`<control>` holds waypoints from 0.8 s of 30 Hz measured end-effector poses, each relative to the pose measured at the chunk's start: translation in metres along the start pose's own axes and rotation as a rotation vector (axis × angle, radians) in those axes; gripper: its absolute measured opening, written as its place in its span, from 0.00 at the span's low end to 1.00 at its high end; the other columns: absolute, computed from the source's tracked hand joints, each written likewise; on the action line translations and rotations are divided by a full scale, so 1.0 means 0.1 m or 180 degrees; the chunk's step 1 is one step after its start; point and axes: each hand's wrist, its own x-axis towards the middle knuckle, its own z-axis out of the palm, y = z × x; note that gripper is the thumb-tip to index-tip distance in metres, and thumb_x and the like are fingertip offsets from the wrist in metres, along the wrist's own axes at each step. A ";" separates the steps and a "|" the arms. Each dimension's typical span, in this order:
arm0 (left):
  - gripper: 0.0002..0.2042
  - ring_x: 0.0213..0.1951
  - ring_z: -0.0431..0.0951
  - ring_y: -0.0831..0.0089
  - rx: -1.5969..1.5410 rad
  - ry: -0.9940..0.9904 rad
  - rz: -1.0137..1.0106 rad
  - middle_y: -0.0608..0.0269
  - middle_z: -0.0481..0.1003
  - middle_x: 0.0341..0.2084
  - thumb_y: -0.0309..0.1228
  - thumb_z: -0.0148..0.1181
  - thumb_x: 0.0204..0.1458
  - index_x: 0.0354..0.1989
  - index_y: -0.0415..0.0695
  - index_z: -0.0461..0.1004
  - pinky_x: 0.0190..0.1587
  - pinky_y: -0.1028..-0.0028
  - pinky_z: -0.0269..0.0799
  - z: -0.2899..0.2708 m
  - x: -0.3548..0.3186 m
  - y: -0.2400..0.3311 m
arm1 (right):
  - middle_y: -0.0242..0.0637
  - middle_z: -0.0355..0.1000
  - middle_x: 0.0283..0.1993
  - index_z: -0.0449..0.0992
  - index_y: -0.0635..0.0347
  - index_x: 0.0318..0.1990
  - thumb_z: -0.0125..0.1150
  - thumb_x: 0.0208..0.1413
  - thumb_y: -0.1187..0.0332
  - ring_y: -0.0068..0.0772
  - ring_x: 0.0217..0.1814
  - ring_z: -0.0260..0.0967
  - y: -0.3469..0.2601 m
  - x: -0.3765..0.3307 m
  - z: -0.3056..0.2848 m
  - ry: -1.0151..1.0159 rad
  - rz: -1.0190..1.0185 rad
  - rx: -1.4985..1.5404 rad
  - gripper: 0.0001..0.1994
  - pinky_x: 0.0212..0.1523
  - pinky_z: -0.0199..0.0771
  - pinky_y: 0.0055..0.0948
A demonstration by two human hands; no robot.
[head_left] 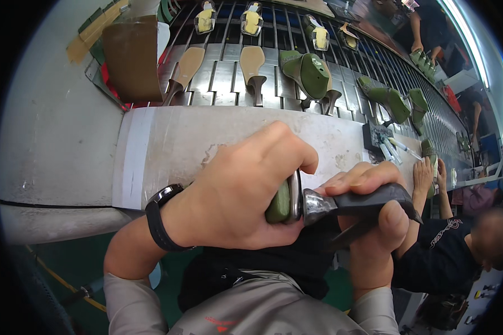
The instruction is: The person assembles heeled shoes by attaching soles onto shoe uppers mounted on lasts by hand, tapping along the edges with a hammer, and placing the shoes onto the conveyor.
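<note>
My left hand [237, 184], with a black watch on its wrist, is wrapped round a green shoe part [279, 205] with a shiny, dark metallic-looking edge [295, 195]. Most of that part is hidden by my fingers and palm. My right hand [374, 192] is closed round the dark head of a hammer [369, 202]. The hammer's round metal face is against or very close to the shiny edge; I cannot tell whether they touch. Its pointed end sticks out to the right, past my thumb.
Beyond the pale worktable [179, 139] runs a slatted metal conveyor [218, 84] with heeled soles [253, 64], green shoes [310, 75] and yellow-and-clear pieces [251, 23]. A black block [374, 135] stands beside several pens [391, 148]. At right, a co-worker's hands [423, 176] handle a green shoe.
</note>
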 end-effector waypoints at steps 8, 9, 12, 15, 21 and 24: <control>0.32 0.41 0.76 0.52 0.0250 -0.0012 0.0006 0.55 0.72 0.40 0.24 0.79 0.32 0.50 0.42 0.71 0.41 0.61 0.73 0.02 -0.02 0.06 | 0.53 0.78 0.37 0.74 0.63 0.41 0.73 0.58 0.41 0.50 0.41 0.80 -0.28 -0.06 0.20 -0.0047 -0.0434 -0.1267 0.29 0.49 0.85 0.46; 0.32 0.41 0.76 0.52 0.0239 -0.0014 0.0008 0.55 0.72 0.40 0.24 0.79 0.32 0.50 0.42 0.71 0.41 0.61 0.73 0.03 -0.03 0.07 | 0.53 0.78 0.37 0.74 0.63 0.41 0.73 0.58 0.41 0.50 0.41 0.80 -0.32 -0.06 0.20 -0.0039 -0.0429 -0.1275 0.29 0.49 0.85 0.46; 0.32 0.40 0.75 0.51 0.0390 0.0092 0.0050 0.53 0.72 0.39 0.24 0.79 0.32 0.50 0.42 0.70 0.41 0.61 0.73 0.08 -0.03 0.08 | 0.57 0.80 0.39 0.74 0.65 0.40 0.75 0.55 0.41 0.48 0.41 0.80 -0.41 -0.04 0.19 -0.0105 -0.0273 -0.1597 0.31 0.48 0.83 0.42; 0.29 0.38 0.74 0.52 0.0429 0.0097 0.0069 0.53 0.71 0.38 0.24 0.78 0.35 0.49 0.42 0.70 0.42 0.63 0.72 0.06 0.03 0.02 | 0.57 0.81 0.40 0.75 0.66 0.41 0.72 0.57 0.43 0.45 0.44 0.80 -0.45 0.05 0.23 0.0020 -0.0058 -0.1647 0.30 0.52 0.80 0.39; 0.26 0.38 0.74 0.60 0.0525 0.0374 0.0135 0.56 0.72 0.38 0.28 0.78 0.39 0.46 0.42 0.70 0.42 0.67 0.71 -0.04 -0.05 0.00 | 0.48 0.84 0.44 0.80 0.69 0.49 0.67 0.58 0.78 0.36 0.42 0.85 0.07 0.14 -0.31 -0.0409 -0.0541 -0.2697 0.12 0.42 0.84 0.32; 0.27 0.39 0.74 0.66 0.0598 0.0479 -0.0125 0.58 0.72 0.38 0.29 0.79 0.39 0.46 0.42 0.70 0.43 0.70 0.71 -0.15 -0.13 0.04 | 0.50 0.82 0.48 0.81 0.67 0.48 0.69 0.54 0.78 0.45 0.47 0.83 0.66 0.16 -0.68 -0.0301 -0.1568 -0.4376 0.14 0.47 0.83 0.40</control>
